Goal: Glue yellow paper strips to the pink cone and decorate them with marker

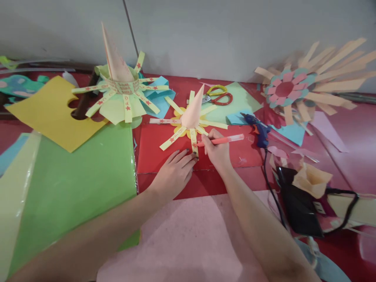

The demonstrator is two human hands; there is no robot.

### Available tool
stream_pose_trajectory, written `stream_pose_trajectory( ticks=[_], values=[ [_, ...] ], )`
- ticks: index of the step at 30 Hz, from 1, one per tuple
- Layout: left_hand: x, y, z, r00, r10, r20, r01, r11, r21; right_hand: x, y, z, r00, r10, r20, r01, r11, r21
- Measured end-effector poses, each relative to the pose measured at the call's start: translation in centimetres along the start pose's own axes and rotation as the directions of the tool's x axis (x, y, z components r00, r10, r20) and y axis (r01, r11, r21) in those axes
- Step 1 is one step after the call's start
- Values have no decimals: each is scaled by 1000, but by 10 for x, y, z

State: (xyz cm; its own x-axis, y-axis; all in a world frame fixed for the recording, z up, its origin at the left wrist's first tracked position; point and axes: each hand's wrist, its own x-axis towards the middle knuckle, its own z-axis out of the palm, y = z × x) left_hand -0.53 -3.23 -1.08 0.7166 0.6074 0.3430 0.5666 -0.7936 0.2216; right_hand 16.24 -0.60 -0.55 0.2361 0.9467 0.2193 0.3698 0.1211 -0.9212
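Observation:
A paper craft with a pale pink cone stands on the red board, ringed by yellow strips that carry red stars and letters. My right hand pinches a red marker, its tip at the star on the strip pointing toward me. My left hand lies flat with fingers stretched out, fingertips at the outer end of that same strip. Behind the cone lie scissors with one yellow and one red handle. At the back left stands a larger cone craft with similar lettered strips.
A blue glue gun lies to the right, its cord running toward me. Beyond it are a paper-strip flower and a black phone-like slab. Green sheets and yellow paper cover the left. A grey wall stands behind.

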Motion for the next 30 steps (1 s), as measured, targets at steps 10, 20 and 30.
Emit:
stream_pose_trajectory(
  ticks=[10,20,30],
  values=[
    [1,0,-1,1000,4,-16,-4,1000,4,1,0,1,1000,-15,2,15,1000,-2],
    [0,0,0,1000,5,-5,-5,1000,7,1,-1,1,1000,31,-2,-31,1000,-2],
    [1,0,0,1000,-6,-11,6,1000,0,0,-2,0,999,50,-10,-50,999,-14]
  ],
)
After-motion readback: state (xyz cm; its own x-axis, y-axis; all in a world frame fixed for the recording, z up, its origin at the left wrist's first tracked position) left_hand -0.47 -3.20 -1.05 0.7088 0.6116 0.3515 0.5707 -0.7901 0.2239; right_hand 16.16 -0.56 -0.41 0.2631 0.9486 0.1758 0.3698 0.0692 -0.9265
